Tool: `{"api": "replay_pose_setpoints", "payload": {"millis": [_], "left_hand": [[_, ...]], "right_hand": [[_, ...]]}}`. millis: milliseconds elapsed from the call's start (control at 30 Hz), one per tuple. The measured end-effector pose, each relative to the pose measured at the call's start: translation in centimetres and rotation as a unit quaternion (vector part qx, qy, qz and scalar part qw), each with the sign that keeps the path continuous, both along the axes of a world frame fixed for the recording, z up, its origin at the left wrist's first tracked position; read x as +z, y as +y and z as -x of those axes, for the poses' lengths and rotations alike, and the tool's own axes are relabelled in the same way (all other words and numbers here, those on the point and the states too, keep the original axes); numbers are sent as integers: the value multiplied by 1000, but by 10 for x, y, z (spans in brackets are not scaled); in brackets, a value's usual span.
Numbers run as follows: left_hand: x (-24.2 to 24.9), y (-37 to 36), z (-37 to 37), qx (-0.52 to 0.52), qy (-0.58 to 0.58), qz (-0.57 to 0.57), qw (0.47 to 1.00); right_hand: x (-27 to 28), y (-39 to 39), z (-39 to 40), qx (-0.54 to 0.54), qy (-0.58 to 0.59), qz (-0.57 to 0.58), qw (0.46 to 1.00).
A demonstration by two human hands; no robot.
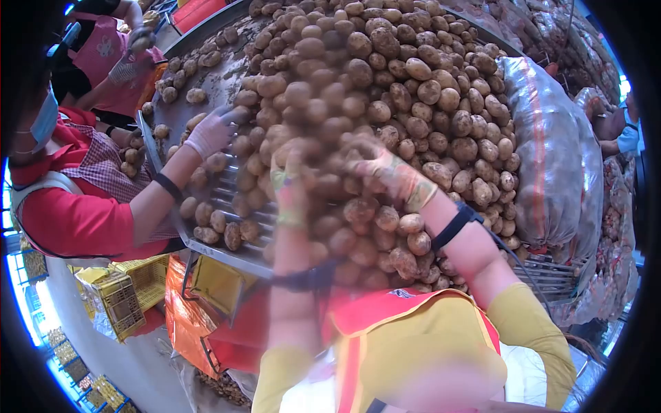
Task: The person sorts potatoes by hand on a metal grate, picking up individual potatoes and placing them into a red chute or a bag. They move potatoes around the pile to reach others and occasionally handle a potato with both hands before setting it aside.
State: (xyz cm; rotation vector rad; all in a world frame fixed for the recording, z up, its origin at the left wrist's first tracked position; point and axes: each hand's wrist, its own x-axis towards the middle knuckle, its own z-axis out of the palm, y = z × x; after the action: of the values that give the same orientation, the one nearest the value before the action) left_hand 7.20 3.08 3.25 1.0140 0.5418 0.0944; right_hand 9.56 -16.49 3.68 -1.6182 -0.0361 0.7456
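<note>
A large heap of potatoes [441, 103] covers the metal sorting table [206, 89]. Both my hands wear light patterned gloves and lie among the potatoes in front of my chest. My left hand [290, 182] touches the heap, but a blur covers its fingers and whatever they may hold. To its right, my right hand [389, 175] reaches left into the heap, fingers bent over potatoes; blur hides the fingertips. Loose potatoes lie under and between both hands, down to the table edge near my red apron [385, 310].
A co-worker in red [82, 213] reaches a gloved hand [210, 134] over the table's left part; another person in a pink apron [103, 51] stands behind. Full mesh sacks [540, 151] line the right side. Yellow crates [124, 303] and an orange bag [186, 316] sit below left.
</note>
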Motion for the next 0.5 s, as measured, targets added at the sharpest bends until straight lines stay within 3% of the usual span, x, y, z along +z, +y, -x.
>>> {"api": "replay_pose_setpoints", "payload": {"millis": [33, 67, 100, 167, 200, 300, 367, 433, 500], "left_hand": [[17, 1, -5, 47, 0, 37, 998], [30, 1, -7, 93, 1, 75, 993], [24, 5, -5, 111, -17, 87, 990], [0, 22, 1, 118, -50, 70, 989], [-19, 35, 4, 108, -65, 42, 991], [-40, 54, 17, 60, -29, -38, 997], [-41, 54, 23, 70, -34, -46, 996], [-33, 53, 25, 44, -27, -102, 993], [-15, 40, 23, 11, -9, -128, 992]], "right_hand": [[11, -4, -10, -25, 60, -19, 998], [-11, -12, -34, -39, -189, 70, 979], [-31, -20, -54, -52, -424, 156, 891], [-15, -22, -77, -132, -329, 123, 927], [-13, -22, -85, -109, -371, 148, 910], [7, -1, -80, 134, -277, 223, 925], [-16, 22, -56, 141, -290, 339, 884], [-25, 24, -37, 142, -417, 296, 848], [-18, 24, -35, 178, -402, 242, 865]]}}
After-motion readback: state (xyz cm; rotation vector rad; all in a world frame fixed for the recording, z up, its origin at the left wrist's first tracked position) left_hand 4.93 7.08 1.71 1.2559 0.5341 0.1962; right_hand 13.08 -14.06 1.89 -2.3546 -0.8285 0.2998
